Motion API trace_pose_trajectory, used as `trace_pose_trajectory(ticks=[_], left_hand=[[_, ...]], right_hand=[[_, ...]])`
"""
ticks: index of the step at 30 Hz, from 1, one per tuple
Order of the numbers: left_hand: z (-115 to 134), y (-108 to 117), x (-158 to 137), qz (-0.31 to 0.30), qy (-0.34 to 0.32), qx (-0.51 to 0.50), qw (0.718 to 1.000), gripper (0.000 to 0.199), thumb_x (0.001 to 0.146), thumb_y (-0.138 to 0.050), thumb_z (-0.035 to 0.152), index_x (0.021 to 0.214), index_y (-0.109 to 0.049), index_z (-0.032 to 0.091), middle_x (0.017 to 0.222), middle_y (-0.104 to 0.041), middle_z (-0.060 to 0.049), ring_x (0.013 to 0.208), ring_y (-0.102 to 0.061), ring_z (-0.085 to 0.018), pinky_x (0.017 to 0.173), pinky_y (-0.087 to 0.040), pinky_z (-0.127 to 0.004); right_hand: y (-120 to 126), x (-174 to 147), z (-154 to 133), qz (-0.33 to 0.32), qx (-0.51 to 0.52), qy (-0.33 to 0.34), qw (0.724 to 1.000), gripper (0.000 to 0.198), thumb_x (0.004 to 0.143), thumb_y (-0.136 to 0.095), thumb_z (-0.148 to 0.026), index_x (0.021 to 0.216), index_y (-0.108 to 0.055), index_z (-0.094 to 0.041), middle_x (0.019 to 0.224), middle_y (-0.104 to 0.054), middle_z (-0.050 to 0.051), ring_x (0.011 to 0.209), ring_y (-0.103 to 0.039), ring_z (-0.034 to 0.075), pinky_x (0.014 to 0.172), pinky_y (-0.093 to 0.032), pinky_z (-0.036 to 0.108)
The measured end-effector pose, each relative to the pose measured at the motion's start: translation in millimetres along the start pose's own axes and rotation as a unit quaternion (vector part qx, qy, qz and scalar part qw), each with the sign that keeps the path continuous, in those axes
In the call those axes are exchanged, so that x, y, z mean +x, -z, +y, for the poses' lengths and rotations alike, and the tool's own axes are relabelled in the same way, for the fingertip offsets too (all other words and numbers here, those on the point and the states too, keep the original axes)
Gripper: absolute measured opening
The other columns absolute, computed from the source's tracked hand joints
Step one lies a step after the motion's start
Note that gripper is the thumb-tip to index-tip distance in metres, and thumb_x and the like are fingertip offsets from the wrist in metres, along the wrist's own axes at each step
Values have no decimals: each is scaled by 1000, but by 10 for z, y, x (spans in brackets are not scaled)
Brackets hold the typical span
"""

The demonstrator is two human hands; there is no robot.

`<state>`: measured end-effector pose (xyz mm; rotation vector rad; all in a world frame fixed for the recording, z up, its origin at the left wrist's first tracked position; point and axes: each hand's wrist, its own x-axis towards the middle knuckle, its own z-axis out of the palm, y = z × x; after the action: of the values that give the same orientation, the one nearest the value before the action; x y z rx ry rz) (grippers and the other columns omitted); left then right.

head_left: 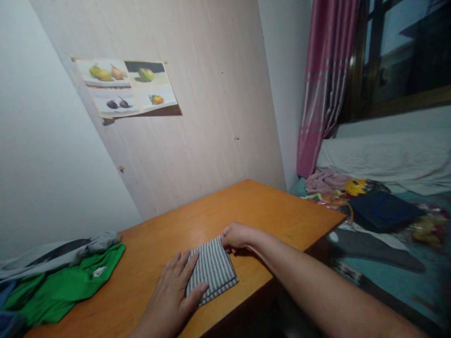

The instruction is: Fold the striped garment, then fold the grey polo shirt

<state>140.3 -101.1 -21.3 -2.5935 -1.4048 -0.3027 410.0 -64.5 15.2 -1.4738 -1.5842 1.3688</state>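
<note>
1. In the head view, the striped cloth (pixel 213 267) lies flat on the desk (pixel 268 206), close to the edge near the person. It is folded, and its near side shows one layer on top of another.
2. The left hand (pixel 174 284) rests flat on the left part of the cloth. Its grip is apart: the fingers point away from the body, and the thumb sticks out over the near left part.
3. The right hand (pixel 237 235) is at the far right corner. Its fingers are curled in, and its grip looks pinched together on that corner, though some fingertips are hidden.
4. From the right grip, the cloth lies to the left and back toward the body. From the left grip, it lies to the right. Both hands touch it, so neither one is nearer.
5. The cloth looks almost square, so I cannot tell which way is its long way. Its stripes run from the far side to the near side, leaning a bit right as they come close.
6. A green shirt (pixel 70 286) and a gray cloth (pixel 102 245) lie in a heap on the left, well apart from the striped cloth.
</note>
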Motion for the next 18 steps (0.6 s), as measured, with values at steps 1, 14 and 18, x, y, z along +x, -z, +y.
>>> trace_pose_trajectory(ticks=[1, 14, 18], left_hand=[[-3, -7, -1, 5, -4, 3, 1000, 72, 93, -45, 66, 155, -37, 30, 162, -33, -7, 150, -29, -35, 119, -30, -58], [32, 35, -24, 3, -7, 17, 1000, 75, 92, -46, 68, 155, -37, 29, 162, -33, -7, 150, -29, -35, 119, -32, -58], [24, 26, -33, 11, -11, 14, 1000, 74, 92, -47, 67, 156, -35, 31, 162, -34, -7, 149, -31, -35, 118, -33, -59]], right_hand=[[-4, 2, -5, -14, 21, 12, 1000, 18, 68, -58, -10, 53, -53, -19, 43, -53, -6, 36, -41, 7, 38, -32, 17], [-30, -20, 117, 209, -355, 68, 909, 20, 78, -61, -35, 79, -77, -23, 81, -74, 5, 71, -63, 18, 57, -35, 25], [67, -54, 125, 204, -322, 46, 923, 23, 83, -59, -36, 81, -76, -21, 82, -75, 5, 71, -64, 17, 57, -35, 25]])
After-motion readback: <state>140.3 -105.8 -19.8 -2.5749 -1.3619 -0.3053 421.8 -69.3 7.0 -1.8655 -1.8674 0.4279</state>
